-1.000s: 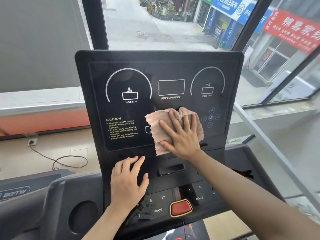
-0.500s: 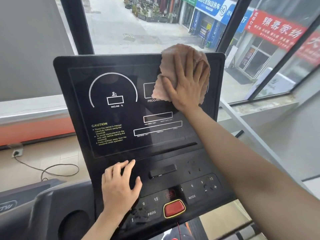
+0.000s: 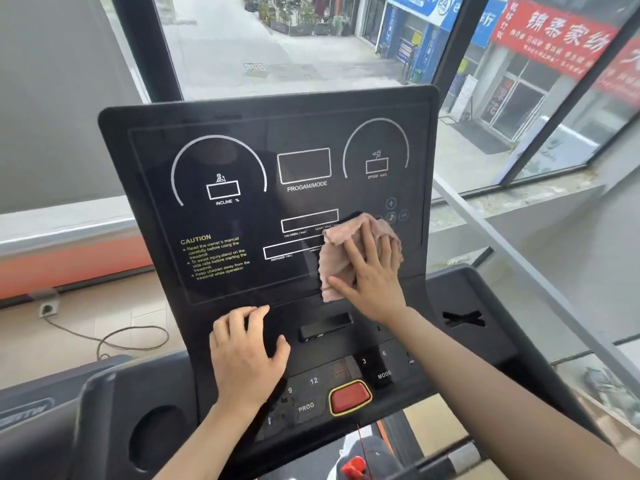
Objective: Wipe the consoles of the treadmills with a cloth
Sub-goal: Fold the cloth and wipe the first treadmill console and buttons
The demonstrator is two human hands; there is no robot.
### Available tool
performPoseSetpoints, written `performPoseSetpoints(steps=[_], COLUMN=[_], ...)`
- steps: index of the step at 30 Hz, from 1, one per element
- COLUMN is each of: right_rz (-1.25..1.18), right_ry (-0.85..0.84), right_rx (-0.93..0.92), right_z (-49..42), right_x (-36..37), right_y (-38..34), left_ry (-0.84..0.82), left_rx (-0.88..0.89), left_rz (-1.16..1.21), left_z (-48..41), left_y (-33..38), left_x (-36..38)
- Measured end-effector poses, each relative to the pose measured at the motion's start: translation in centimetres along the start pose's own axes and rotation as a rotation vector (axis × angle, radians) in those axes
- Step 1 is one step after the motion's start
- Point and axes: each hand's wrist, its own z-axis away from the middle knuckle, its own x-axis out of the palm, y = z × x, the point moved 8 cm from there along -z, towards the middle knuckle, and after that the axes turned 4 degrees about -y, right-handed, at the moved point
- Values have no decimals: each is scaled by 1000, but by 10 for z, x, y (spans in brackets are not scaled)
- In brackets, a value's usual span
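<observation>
The black treadmill console [image 3: 242, 143] stands tilted in front of me, with white dial outlines and yellow caution text. A pinkish cloth [image 3: 337, 258] lies flat against the lower right of the display. My right hand [image 3: 372, 275] presses on the cloth with fingers spread. My left hand [image 3: 247, 355] rests flat on the lower left of the console, just above the button panel, holding nothing. A red stop button [image 3: 349, 396] sits below both hands.
A round cup holder [image 3: 156, 438] is set into the left side tray. A neighbouring treadmill's edge [image 3: 24, 410] shows at far left. Behind the console are window glass with dark frames [image 3: 145, 46], a wall socket [image 3: 46, 308] and a looped cable on the floor.
My right hand slid the cloth from the console's top right corner down to the lower right of the display. My left hand stayed on the lower console.
</observation>
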Motion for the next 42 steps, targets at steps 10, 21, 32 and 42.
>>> performPoseSetpoints(steps=[10, 21, 32, 42], right_rz=[-743, -691, -751, -854], right_ry=[-29, 325, 58, 8], right_rx=[-102, 461, 461, 499], right_z=[5, 55, 72, 80], right_x=[-61, -40, 14, 15], right_y=[30, 141, 138, 151], left_ry=[-51, -320, -83, -30], left_rx=[812, 1104, 1087, 1091], left_rz=[47, -573, -660, -615], left_z=[-43, -102, -213, -244], left_y=[145, 198, 244, 291], left_x=[3, 89, 12, -8])
